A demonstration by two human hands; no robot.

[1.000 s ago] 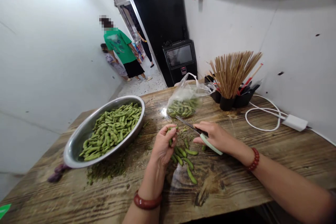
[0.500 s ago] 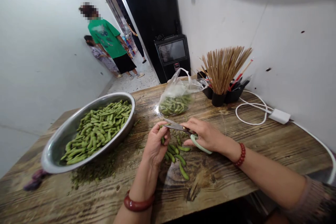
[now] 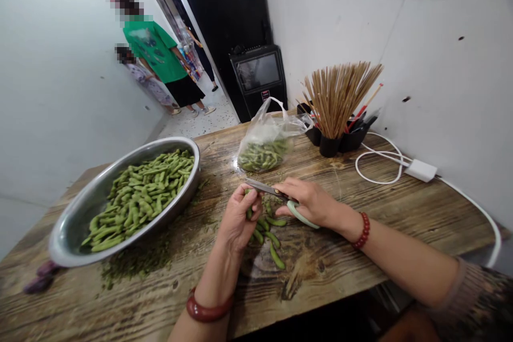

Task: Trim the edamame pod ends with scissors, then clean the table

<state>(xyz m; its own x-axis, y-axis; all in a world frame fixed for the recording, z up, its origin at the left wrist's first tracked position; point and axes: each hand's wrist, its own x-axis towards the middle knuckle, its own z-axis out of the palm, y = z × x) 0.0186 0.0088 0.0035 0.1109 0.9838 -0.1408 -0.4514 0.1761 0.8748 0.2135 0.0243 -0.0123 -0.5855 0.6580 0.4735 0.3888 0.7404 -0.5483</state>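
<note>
My left hand (image 3: pixel 242 215) is closed around an edamame pod (image 3: pixel 249 211), much of it hidden by the fingers. My right hand (image 3: pixel 306 202) grips scissors (image 3: pixel 262 187) with pale green handles, their blades lying right at my left fingertips. Just below the hands, several loose edamame pods (image 3: pixel 276 257) are spread on the wooden table (image 3: pixel 340 272). To the left stands a large metal basin (image 3: pixel 60 240) with a heap of edamame pods (image 3: pixel 140 200) in it. Behind my hands sits a clear plastic bag (image 3: pixel 262 141) of pods.
Green trimmings (image 3: pixel 136 267) lie beside the basin, near two purple objects (image 3: pixel 39 278). At the back right are a black holder (image 3: pixel 331 147) full of wooden skewers (image 3: pixel 340 96) and a white adapter (image 3: pixel 420 170) with its cable. A person in a green shirt (image 3: pixel 154 48) stands beyond the table.
The scissor blades, apart earlier, now look closed together at my left fingertips. The whole view has shifted slightly, with things sitting a little further left. Both hands keep their holds.
</note>
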